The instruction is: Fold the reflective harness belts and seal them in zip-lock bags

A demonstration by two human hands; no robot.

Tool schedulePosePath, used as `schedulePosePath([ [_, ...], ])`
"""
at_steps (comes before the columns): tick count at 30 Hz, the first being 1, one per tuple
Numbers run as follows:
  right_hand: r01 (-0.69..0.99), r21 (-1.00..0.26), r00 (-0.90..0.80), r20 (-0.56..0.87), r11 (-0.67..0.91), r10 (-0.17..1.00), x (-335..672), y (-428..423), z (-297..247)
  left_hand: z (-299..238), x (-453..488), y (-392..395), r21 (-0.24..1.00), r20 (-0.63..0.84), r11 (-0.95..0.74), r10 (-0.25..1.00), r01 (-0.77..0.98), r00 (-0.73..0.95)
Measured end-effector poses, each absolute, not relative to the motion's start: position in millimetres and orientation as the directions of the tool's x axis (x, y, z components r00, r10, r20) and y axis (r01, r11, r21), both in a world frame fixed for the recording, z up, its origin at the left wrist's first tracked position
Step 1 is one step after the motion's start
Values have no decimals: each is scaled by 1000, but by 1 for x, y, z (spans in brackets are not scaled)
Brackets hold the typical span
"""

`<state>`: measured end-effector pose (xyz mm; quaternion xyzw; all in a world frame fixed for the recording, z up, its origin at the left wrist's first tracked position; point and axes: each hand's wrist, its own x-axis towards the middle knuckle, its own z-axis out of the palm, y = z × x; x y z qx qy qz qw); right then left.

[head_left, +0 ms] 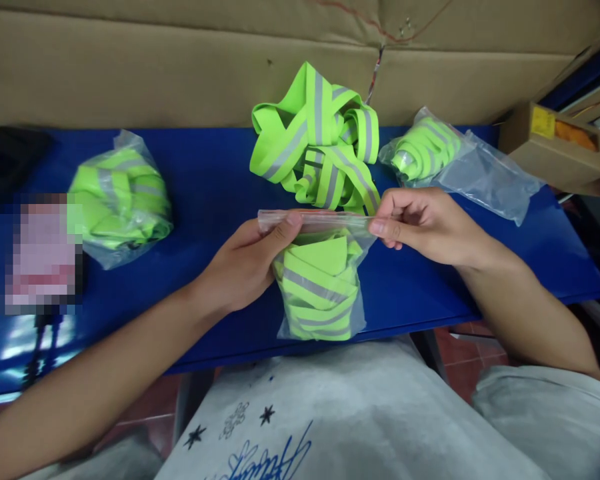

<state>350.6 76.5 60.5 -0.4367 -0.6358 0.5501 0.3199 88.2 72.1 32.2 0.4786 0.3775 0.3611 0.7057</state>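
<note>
A clear zip-lock bag (363, 293) hangs between my hands near the table's front edge. Folded neon-green straps (320, 287) with a grey reflective stripe fill it. My left hand (255, 257) grips the left part of the bag's zip top, thumb in front and fingers hidden behind. At the right end of the zip, my right hand (420, 223) pinches the edge between thumb and index finger. Just beyond the bag lies a loose pile of the same neon-green reflective straps (325, 133).
On the blue table (215, 167), a bagged strap bundle (120, 200) lies left, another (425, 150) back right beside an open plastic bag (490, 173). A cardboard box (555, 147) stands far right. At left are a pixelated object (45, 253) and a black item (10, 160). Brown panelling (180, 73) rises behind.
</note>
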Motion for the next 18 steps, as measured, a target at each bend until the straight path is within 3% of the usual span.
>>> schedulePosePath([
  [5, 220, -975, -452, -91, 12, 887, 357, 75, 70, 30, 88, 71, 942, -195, 302, 850, -149, 489],
  [12, 236, -971, -532, -148, -22, 834, 360, 83, 68, 24, 83, 72, 974, -104, 193, 847, -121, 521],
  [18, 187, -979, -552, -171, -79, 816, 353, 82, 63, 28, 83, 72, 956, -151, 257, 847, -143, 511],
])
